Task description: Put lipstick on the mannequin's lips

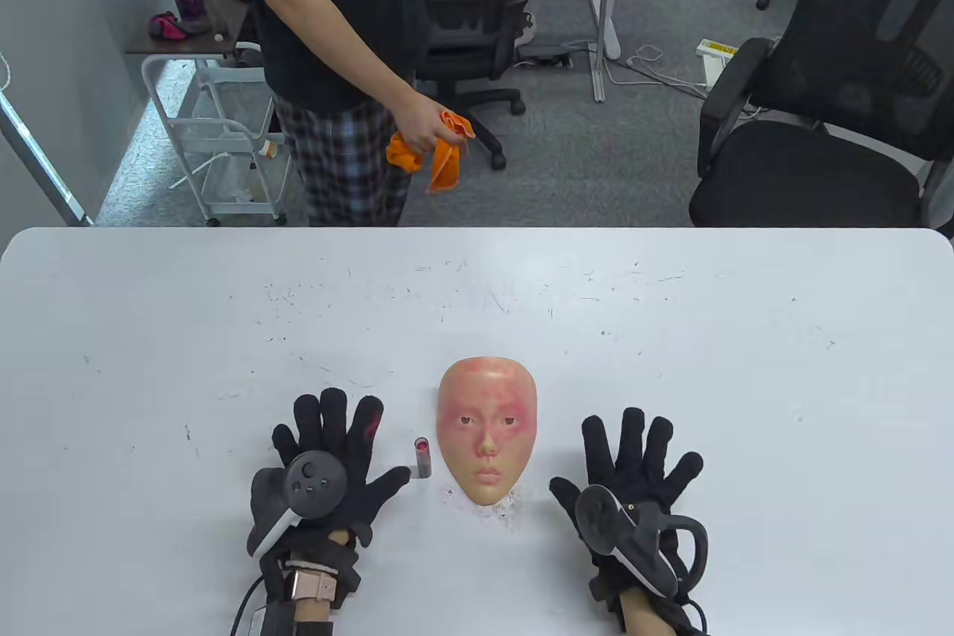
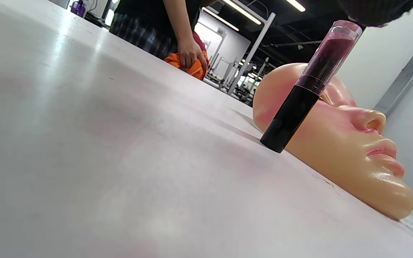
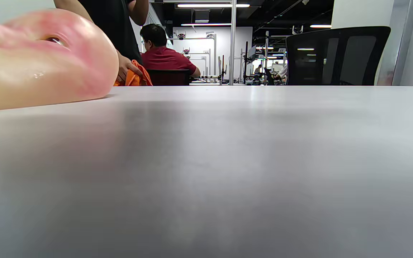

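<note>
A skin-coloured mannequin face (image 1: 487, 440) lies face up on the white table (image 1: 671, 367), chin toward me, with pink smears around the eyes. It also shows in the left wrist view (image 2: 350, 154) and the right wrist view (image 3: 38, 61). A capped lipstick (image 1: 422, 455) with a black base and clear cap stands upright just left of the face; it also shows in the left wrist view (image 2: 307, 89). My left hand (image 1: 328, 464) rests flat on the table, fingers spread, left of the lipstick. My right hand (image 1: 633, 479) rests flat, fingers spread, right of the face. Both hands hold nothing.
A person stands beyond the table's far edge holding an orange cloth (image 1: 436, 148). A black office chair (image 1: 820, 144) stands at the far right. Small white crumbs (image 1: 510, 505) lie by the mannequin's chin.
</note>
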### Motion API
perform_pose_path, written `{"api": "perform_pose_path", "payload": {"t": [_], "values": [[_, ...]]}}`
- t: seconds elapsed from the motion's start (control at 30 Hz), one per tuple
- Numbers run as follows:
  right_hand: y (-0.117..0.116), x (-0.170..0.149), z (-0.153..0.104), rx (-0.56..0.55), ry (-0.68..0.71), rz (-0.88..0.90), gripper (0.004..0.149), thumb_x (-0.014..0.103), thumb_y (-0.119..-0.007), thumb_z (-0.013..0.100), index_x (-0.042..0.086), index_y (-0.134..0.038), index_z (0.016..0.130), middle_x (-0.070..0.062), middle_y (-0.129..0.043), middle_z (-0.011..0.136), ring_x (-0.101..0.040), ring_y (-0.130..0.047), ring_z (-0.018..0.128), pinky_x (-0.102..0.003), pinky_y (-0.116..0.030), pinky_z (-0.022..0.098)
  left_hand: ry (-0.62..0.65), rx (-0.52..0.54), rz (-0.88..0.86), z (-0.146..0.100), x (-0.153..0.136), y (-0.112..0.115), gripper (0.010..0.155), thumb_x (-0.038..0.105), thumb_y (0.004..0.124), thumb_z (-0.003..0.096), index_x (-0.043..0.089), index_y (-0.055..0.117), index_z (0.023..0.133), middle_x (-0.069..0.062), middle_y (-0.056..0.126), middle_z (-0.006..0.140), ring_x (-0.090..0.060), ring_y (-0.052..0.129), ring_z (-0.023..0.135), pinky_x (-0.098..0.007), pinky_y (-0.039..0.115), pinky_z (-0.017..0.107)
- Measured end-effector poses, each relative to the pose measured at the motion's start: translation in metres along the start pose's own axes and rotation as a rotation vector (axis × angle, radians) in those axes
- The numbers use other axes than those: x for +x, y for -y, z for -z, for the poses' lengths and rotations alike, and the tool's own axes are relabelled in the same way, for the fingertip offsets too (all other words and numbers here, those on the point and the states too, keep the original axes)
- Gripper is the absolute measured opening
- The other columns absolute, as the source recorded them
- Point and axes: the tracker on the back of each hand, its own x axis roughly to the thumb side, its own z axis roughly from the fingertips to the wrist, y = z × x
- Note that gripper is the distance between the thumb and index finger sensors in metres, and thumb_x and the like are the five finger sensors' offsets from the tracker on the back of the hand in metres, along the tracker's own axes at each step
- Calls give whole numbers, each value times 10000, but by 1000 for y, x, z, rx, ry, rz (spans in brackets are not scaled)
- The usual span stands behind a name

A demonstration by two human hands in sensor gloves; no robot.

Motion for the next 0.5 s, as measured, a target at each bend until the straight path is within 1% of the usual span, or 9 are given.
{"api": "perform_pose_path", "payload": {"t": [0.1, 0.2, 0.3, 0.4, 0.5], "values": [[0, 0, 0, 11, -3, 1, 871, 717, -569, 408, 323, -258, 1119, -186, -182, 1220, -528, -202, 1110, -777, -105, 655, 1, -2, 2, 0, 0, 0, 927, 786, 615, 470, 545, 8, 1127, 87, -174, 1187, -213, -294, 1026, -576, -157, 683], [0, -1, 0, 24, -3, 4, 872, 717, -566, 412, 319, -256, 1122, -186, -177, 1221, -527, -198, 1111, -774, -100, 657, 4, -3, 2, 0, 0, 0, 929, 790, 615, 464, 549, 12, 1128, 82, -170, 1194, -222, -296, 1029, -587, -156, 678], [-1, -2, 1, 55, -10, 2, 873, 722, -556, 415, 322, -238, 1123, -186, -162, 1220, -518, -187, 1113, -769, -95, 662, 12, -8, 0, 0, 1, 0, 931, 790, 610, 470, 534, 9, 1134, 71, -162, 1197, -227, -285, 1033, -587, -150, 681], [-3, -4, 2, 101, -15, 10, 877, 731, -538, 423, 329, -202, 1126, -180, -134, 1222, -507, -170, 1116, -763, -88, 668, 30, -32, 0, 2, 2, 2, 938, 797, 594, 478, 512, -7, 1141, 54, -157, 1203, -241, -269, 1044, -596, -135, 687], [-4, -6, 4, 115, -15, 24, 878, 734, -532, 428, 327, -195, 1128, -184, -144, 1222, -501, -183, 1118, -761, -96, 674, 52, -89, 5, 5, 7, 6, 951, 804, 576, 487, 492, -37, 1143, 37, -160, 1208, -257, -251, 1057, -604, -117, 697]]}}
